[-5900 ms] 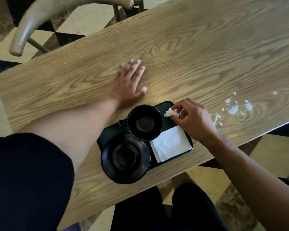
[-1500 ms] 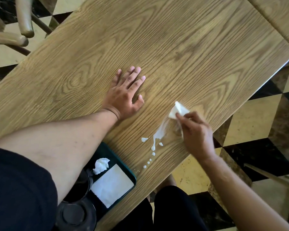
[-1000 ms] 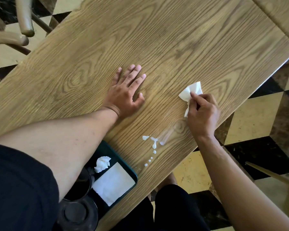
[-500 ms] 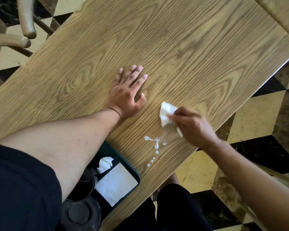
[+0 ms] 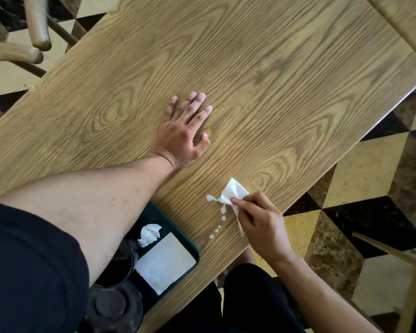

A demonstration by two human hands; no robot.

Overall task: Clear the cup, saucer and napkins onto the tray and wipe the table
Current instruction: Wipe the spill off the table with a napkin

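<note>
The right hand [image 5: 262, 227] pinched a crumpled napkin [image 5: 233, 192] against the table [image 5: 274, 80], touching the white spill [image 5: 211, 198]; soft and absorbent, it looked best held bunched near its middle; the left hand [image 5: 180, 135] lay flat, released; since a moment earlier the napkin had moved nearer the droplets.
</note>
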